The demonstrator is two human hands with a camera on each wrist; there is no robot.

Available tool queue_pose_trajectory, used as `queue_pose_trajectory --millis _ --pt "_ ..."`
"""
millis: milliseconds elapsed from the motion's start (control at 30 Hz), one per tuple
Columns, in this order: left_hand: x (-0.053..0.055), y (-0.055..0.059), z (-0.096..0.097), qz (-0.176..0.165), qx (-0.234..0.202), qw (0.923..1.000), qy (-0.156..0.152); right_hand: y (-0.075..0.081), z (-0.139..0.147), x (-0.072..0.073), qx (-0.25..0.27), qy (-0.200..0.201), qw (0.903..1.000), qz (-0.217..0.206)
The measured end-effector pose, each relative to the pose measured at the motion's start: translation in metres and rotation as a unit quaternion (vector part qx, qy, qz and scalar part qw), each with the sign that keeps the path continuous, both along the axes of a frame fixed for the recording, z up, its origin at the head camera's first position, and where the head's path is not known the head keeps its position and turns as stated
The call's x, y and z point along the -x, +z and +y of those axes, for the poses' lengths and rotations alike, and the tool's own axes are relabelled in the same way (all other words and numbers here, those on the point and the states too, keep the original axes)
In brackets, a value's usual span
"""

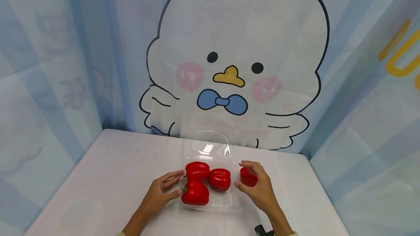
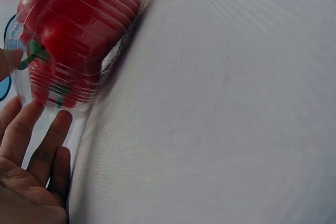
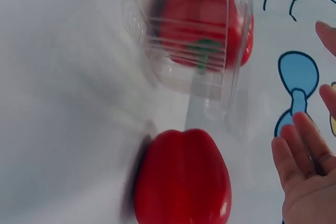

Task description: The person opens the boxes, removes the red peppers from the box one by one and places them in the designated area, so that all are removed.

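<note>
Three red bell peppers, including a front one (image 1: 195,193), a back one (image 1: 198,171) and one at right (image 1: 220,179), sit in a clear plastic clamshell box (image 1: 224,204). Its transparent lid (image 1: 210,143) stands raised at the back. My left hand (image 1: 157,194) touches the box's left side, its fingertips (image 2: 64,117) resting against the ribbed wall with the fingers fairly straight. Outside the box, to its right, lies another red bell pepper (image 3: 184,182). Above that pepper hovers my right hand (image 1: 260,188), fingers spread and apart from it; in the head view the hand partly covers it.
A white cloth-covered table (image 1: 131,156) carries everything. Behind it hangs a curtain (image 1: 236,21) printed with a cartoon chick, and further curtains flank both sides. Beside the right forearm, at the bottom of the head view, is a small dark object (image 1: 260,229), partly cut off.
</note>
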State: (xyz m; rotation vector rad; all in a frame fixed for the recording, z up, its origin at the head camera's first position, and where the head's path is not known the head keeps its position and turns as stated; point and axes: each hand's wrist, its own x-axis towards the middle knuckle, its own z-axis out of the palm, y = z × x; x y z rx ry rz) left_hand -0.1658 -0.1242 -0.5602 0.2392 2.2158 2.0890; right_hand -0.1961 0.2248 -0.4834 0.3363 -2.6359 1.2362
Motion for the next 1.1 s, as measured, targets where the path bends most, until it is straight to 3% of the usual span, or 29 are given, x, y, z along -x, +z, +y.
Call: queue_pose_trajectory --millis 467,1100 --pt "0.001 0.0 -0.001 0.002 -0.004 1.0 -0.005 -0.013 -0.022 -0.005 -0.015 0.005 0.9997 -0.019" --pt "0.001 -0.003 0.001 0.001 0.004 1.0 0.008 -0.026 -0.041 -0.003 -0.048 0.046 0.9975 -0.025"
